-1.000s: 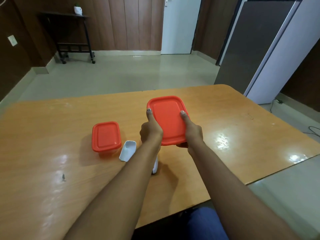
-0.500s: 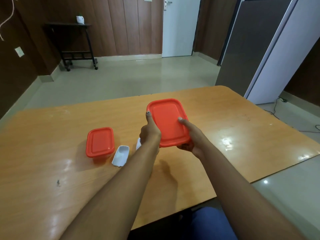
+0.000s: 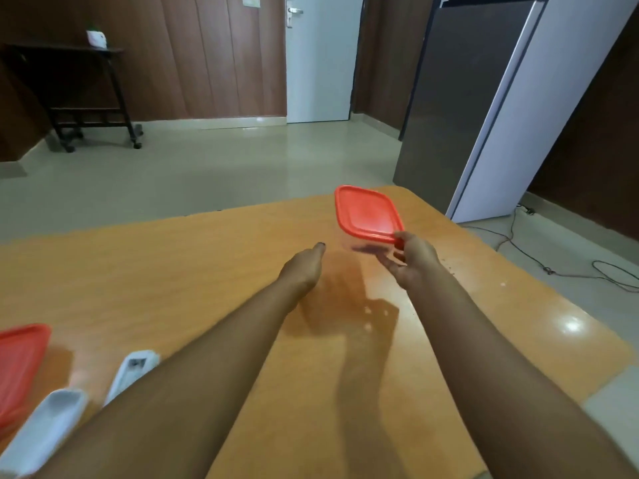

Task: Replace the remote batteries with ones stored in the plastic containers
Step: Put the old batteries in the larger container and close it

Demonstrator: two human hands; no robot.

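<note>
While R hand [image 3: 413, 261] pinches red lid [image 3: 367, 216] corner | L hand [image 3: 304, 267] relaxed, holds nothing | lid flat, rounded-rect.

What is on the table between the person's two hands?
Nothing solid: in the head view only bare wooden table and shadow separate the left hand from the right hand, which holds the orange lid.

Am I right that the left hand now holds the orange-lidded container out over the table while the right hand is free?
Not quite: the head view shows the right hand gripping the orange-lidded container by its near edge over the table. The left hand is the free one.
</note>
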